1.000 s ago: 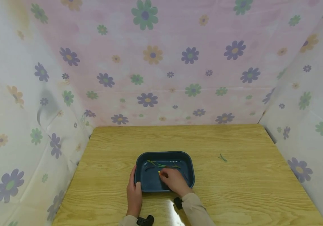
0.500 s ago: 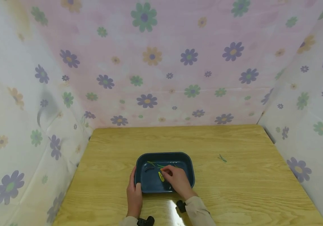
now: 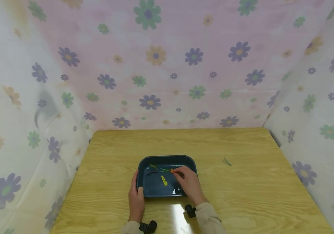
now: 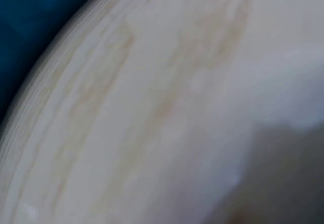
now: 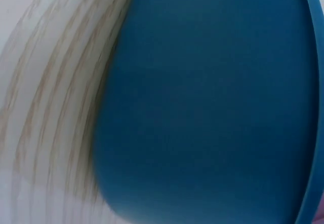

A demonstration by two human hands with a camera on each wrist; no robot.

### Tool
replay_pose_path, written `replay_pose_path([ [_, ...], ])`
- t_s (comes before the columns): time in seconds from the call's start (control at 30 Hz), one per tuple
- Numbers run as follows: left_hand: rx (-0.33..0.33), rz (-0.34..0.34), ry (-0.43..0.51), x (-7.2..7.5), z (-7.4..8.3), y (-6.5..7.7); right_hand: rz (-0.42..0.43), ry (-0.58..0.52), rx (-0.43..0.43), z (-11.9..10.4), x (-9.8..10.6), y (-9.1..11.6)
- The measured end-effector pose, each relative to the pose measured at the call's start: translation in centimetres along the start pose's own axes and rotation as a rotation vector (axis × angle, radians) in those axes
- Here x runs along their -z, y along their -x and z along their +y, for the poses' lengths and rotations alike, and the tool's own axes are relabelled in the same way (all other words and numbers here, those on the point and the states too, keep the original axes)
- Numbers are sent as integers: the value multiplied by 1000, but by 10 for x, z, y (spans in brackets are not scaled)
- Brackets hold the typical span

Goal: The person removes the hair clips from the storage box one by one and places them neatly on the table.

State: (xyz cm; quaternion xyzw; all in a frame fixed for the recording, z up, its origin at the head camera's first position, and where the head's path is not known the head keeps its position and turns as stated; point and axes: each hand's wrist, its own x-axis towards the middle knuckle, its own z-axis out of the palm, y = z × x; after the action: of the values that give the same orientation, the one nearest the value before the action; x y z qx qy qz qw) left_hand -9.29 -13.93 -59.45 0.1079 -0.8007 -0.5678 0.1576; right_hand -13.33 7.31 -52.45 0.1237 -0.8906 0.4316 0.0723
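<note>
Dark blue tray [image 3: 155,189] on the wood-grain counter [image 3: 248,195], long side toward the person. Left hand [image 3: 136,197] at the tray's left side: fingers extended along the outer wall, thumb spread from them at the near left corner. Right hand [image 3: 191,186] inside the rim, toward the tray's right half; thumb and forefinger pinch a small orange piece [image 3: 172,171], whose outline is mostly hidden by the fingertips. From where I stand, cannot tell whether the piece touches the tray floor. Yellow clip [image 3: 164,180] lies flat on the tray floor, left of the pinch and nearer the person. Toward the far side: a green piece [image 3: 164,170] just left of the fingertips, a thin yellow-green piece [image 3: 154,167] farther left, a dark curved piece [image 3: 152,172] near that one. Another thin green item [image 3: 227,162] on the counter, well apart to the tray's right. Black device on each wrist, beige sleeves; flower-print cloth [image 3: 167,84] behind. Left wrist view blurred; right wrist view mostly the tray's blue wall beside pale wood grain
</note>
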Motion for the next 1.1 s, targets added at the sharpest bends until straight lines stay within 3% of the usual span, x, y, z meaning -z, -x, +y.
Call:
replay_pose_path([
  [0.23,13,-16,-10,0,-1,1,44,-32,-88,7,11,3],
  [0.5,34,13,-19,5,-1,0,63,-33,-132,12,17,8],
  [0.73,7,-23,5,0,-4,-2,43,-16,-105,14,18,17],
  [0.9,23,-38,9,1,-5,-1,67,-25,-80,15,16,21],
  [1.1,36,-32,1,3,-3,-1,32,-21,-16,15,16,22],
])
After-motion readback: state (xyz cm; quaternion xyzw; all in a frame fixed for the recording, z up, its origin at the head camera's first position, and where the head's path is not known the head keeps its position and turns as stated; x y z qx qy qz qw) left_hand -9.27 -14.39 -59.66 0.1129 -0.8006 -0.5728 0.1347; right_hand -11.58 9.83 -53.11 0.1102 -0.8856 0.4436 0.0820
